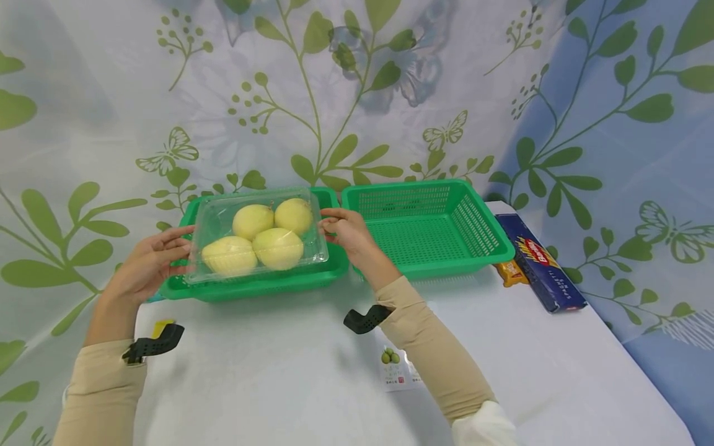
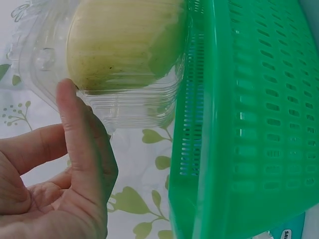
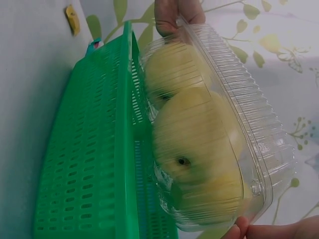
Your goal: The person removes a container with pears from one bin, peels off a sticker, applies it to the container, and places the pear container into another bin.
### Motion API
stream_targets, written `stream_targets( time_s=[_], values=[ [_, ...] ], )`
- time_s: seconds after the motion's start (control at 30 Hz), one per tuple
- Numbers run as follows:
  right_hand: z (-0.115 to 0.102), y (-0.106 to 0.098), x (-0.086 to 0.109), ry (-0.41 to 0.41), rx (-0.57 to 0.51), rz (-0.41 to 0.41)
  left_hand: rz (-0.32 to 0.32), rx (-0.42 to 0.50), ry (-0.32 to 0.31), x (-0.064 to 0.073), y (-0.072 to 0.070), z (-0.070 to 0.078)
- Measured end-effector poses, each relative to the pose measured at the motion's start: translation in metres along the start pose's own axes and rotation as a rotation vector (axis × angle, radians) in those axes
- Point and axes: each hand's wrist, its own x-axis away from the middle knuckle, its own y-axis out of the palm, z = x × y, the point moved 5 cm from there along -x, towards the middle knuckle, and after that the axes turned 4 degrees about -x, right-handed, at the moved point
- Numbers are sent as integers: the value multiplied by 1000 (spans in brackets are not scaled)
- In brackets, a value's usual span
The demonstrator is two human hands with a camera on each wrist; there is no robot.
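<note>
A clear plastic clamshell box [image 1: 262, 235] is held between both hands above the left green basket [image 1: 245, 290]. Several pale yellow fruits, pear-like [image 3: 189, 134], lie inside it. My left hand [image 1: 153, 263] holds the box's left end by the rim, its fingertips at the edge in the left wrist view. At the opposite end, my right hand [image 1: 348, 234] pinches the right edge between thumb and fingers. In the right wrist view the box is tilted and its ribbed lid is closed over the fruit. The basket's inside is mostly hidden beneath the box.
A second green basket [image 1: 429, 269] stands to the right with nothing visible in it. Beyond it lie a blue spaghetti box [image 1: 538, 263] and an orange packet [image 1: 511, 273]. A fruit-picture card [image 1: 395, 370] lies near the right forearm; a yellow item [image 1: 163, 327] is by the left wrist.
</note>
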Motion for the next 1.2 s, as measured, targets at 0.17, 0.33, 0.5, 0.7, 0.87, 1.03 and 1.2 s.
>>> stream_targets(
  time_s=[0.17,0.33,0.5,0.7,0.87,1.03,1.2],
  values=[
    [-1,-2,3,4,-5,-4,4,3,-4,0,1,2],
    [-2,-4,5,12,-29,1,-8,-15,-5,-3,2,3],
    [-1,-6,7,18,-51,-6,-23,-22,-2,-2,3,3],
    [-1,-7,9,11,-68,-7,-54,-37,21,0,4,2],
    [-2,-6,11,11,-84,-12,-99,3,61,3,5,4],
    [-2,-6,13,17,-94,-18,-135,45,80,4,4,4],
    [-3,-6,15,14,-97,-25,-139,50,81,4,3,4]
  ],
)
